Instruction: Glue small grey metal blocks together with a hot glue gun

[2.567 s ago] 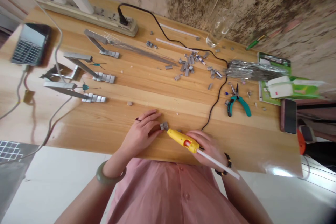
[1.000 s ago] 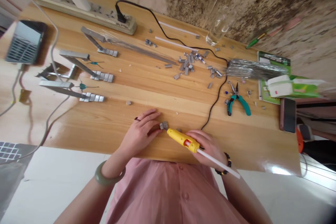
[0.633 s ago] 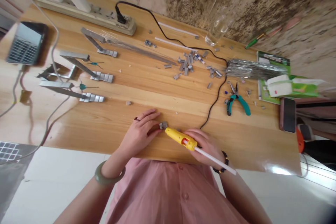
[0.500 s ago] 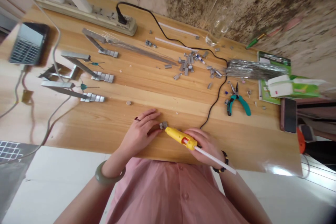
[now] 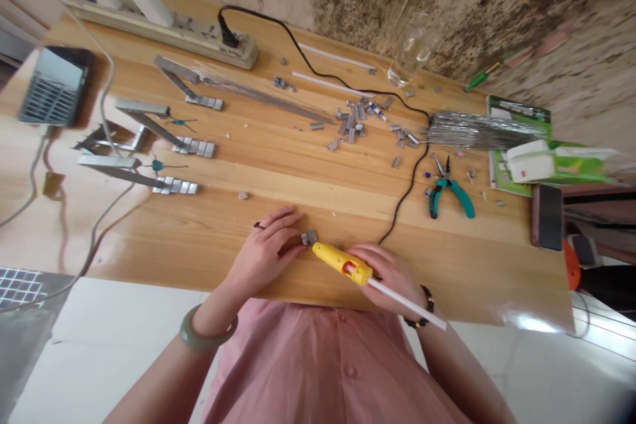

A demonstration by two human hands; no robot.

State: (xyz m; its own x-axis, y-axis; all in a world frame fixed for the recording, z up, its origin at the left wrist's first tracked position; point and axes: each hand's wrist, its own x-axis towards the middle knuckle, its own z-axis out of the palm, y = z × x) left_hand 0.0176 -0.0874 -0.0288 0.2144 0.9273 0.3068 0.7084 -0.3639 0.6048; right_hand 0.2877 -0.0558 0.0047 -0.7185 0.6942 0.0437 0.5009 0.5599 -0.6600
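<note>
My right hand [image 5: 390, 275] is wrapped round a yellow hot glue gun [image 5: 330, 258], its nozzle pointing left. A white glue stick [image 5: 402, 303] sticks out of the gun's rear. Just beyond the nozzle are small grey blocks [image 5: 309, 237] on the table. My left hand [image 5: 271, 245] rests on the tabletop, thumb and fingertips pinching the left side of these blocks. The nozzle's tip is close to the blocks; whether it touches them I cannot tell.
Bent grey metal pieces [image 5: 144, 119] stand at the left, near a power strip [image 5: 199, 33]. Loose grey blocks [image 5: 352, 122] lie mid-table. Teal pliers [image 5: 462, 199], a wire bundle [image 5: 477, 132], a phone [image 5: 548, 217] and a glass [image 5: 412, 56] are to the right. The black cord [image 5: 410, 192] crosses the table.
Almost nothing differs. The gun's nozzle has shifted very slightly; my left hand keeps its place at the grey blocks.
</note>
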